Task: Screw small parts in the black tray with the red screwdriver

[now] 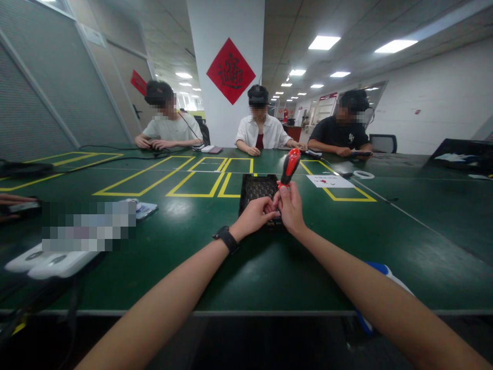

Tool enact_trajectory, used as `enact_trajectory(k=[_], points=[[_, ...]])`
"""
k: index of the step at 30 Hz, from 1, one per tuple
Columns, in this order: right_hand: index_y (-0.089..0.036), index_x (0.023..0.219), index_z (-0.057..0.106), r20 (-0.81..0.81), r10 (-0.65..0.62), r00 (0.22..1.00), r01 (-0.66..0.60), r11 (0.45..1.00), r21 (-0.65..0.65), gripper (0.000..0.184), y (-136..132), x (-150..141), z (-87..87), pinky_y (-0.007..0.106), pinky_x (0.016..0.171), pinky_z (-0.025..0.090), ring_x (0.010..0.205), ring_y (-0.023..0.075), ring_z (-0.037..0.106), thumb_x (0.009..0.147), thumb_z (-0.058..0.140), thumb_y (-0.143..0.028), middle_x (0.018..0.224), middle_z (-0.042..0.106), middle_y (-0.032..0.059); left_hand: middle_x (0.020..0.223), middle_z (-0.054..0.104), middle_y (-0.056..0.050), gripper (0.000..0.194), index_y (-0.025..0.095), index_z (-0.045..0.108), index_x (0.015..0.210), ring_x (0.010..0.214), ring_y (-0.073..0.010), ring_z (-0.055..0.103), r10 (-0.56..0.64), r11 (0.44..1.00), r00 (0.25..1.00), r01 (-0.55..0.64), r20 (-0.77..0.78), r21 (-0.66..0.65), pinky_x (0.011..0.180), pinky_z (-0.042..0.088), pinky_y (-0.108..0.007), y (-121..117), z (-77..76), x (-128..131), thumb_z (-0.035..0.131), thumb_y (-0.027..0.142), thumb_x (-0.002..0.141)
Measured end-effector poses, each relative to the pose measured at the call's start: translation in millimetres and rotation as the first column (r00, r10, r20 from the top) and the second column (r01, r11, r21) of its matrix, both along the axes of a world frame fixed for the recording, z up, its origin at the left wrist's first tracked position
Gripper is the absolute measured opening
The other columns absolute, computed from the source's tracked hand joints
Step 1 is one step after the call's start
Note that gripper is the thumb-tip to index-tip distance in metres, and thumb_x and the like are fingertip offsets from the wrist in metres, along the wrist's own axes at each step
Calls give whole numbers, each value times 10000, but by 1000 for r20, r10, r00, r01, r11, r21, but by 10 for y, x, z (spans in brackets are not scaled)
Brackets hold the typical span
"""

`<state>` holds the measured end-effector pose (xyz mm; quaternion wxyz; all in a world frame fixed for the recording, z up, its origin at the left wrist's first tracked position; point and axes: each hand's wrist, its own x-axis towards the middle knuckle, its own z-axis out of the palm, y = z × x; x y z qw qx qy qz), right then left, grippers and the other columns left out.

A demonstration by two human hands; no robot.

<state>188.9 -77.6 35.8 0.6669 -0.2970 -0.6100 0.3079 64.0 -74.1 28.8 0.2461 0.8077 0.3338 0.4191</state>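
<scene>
A red and black screwdriver (pixel 290 167) stands nearly upright, its handle leaning slightly right. My right hand (pixel 292 208) is closed around the lower part of it. Beneath both hands lies a black, open-topped box or frame (pixel 256 186) with a patterned inside, flat on the green table. My left hand (pixel 257 213), below a black wrist strap, has its fingers pinched together close to the right fingertips, over the box. What the left fingers hold, if anything, is hidden. The screwdriver's tip cannot be seen behind the hands.
Yellow tape outlines mark the green table (pixel 185 282). White power-bank-like devices (pixel 57 262) lie at left. A printed paper (pixel 330 181) and a white tape roll (pixel 363 174) sit at right. A blue and white object (pixel 391 275) is near my right forearm. Three people sit opposite.
</scene>
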Motion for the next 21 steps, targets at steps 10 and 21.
enact_trajectory(k=[10,21], points=[[-195,1048,482,16,95,995,-94,995,-40,320,5,9,-1,170,375,291,397,44,361,868,398,-446,577,478,-59,724,605,-14,121,120,581,777,672,-110,529,-8,997,996,15,-92,81,637,390,-213,14,-36,-10,466,149,801],[-201,1034,465,1,65,998,-65,998,3,265,-13,-1,27,168,399,294,409,45,375,877,402,-405,558,473,-67,658,584,7,120,128,568,738,603,-97,519,40,999,998,-39,-53,31,570,386,-197,28,-44,-9,568,245,764]])
